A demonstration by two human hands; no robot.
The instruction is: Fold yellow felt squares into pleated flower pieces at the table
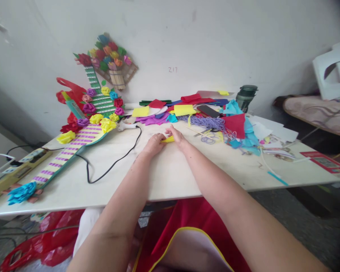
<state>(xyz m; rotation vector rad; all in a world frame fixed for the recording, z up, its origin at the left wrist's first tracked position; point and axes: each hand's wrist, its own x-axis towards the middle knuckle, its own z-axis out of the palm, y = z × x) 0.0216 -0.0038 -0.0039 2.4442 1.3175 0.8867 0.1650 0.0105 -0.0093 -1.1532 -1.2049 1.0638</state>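
Both my arms reach out over a pale table (170, 177). My left hand (155, 143) and my right hand (176, 136) meet on a small yellow strip of felt or paper (168, 139) that lies on the tabletop. Fingers of both hands press and pinch the strip, the left from the left end, the right from above and right. Just beyond the hands lies a white glue gun (127, 126) with a black cord (110, 166).
A heap of coloured felt pieces (187, 109), purple yarn (209, 121), a dark phone (209, 111) and a green bottle (246, 97) fill the far side. A long striped craft board with paper roses (73, 143) lies at left. A red card (325, 162) sits at right.
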